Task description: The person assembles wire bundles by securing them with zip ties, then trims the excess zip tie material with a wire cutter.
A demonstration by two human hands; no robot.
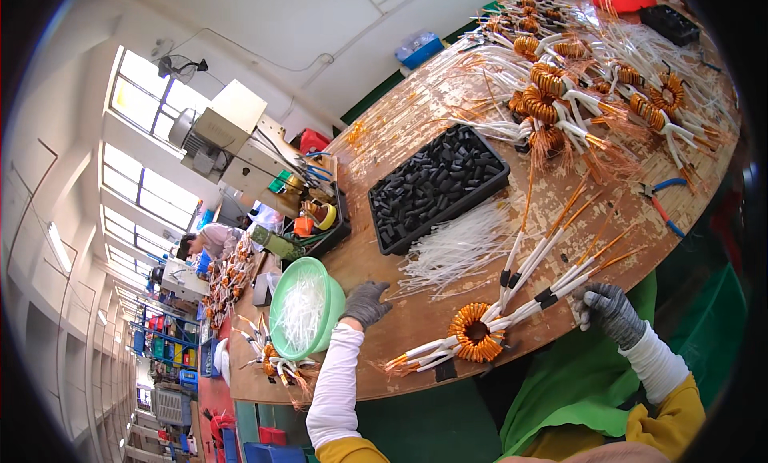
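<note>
A copper-wound ring coil (478, 332) lies on the worn wooden table, its white-sleeved leads fanning toward the upper right into bare copper strands. Black bands wrap some of these leads. My left hand (366, 303), in a grey glove, is beside the light green bowl (330, 307), its fingers apart and nothing visible in them. Inside the bowl are clear, thin plastic strips (302, 311). My right hand (612, 312), also gloved, is at the table's near edge, right of the leads. Its fingers are curled; anything between them is too small to make out.
A black tray (500, 177) of short black tube pieces stands mid-table, with loose clear strips (456, 251) beside it. Several coils (548, 79) are heaped at the far right, near wire cutters (666, 205). Another coil (272, 357) lies left. A machine (240, 143) and a person (216, 240) are beyond.
</note>
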